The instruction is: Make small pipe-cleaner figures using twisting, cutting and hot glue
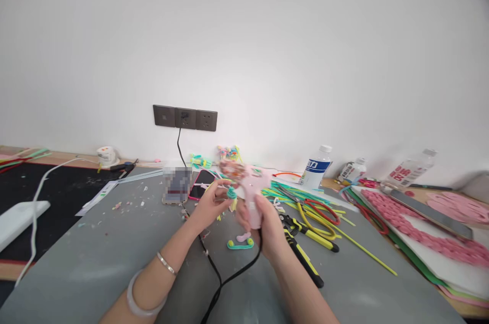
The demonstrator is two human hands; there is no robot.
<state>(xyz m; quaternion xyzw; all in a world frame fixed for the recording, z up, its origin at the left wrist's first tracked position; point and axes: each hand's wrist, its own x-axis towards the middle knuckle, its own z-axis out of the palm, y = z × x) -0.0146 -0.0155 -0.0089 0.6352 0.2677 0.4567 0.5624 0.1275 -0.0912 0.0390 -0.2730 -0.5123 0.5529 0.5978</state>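
My right hand [267,224] is wrapped around the handle of a pink glue gun [252,194], blurred by motion, with a black cord [250,265] leaving its base. Left of it, my left hand [214,201] pinches a small teal and yellow twisted pipe-cleaner piece [232,193] close to the gun's front end. On the grey mat [153,273] below the hands lies a teal bar with yellow-green curled ends [240,245], beside a small pink-lilac piece [243,237].
To the right are pliers [305,263], scissors [324,212] and teal and yellow pipe cleaners [367,252]. A bottle [316,167] stands behind them. Phones [177,185] lie left of centre. Pink braided material [420,227] sits far right. The cord crosses the mat toward a wall socket [185,118].
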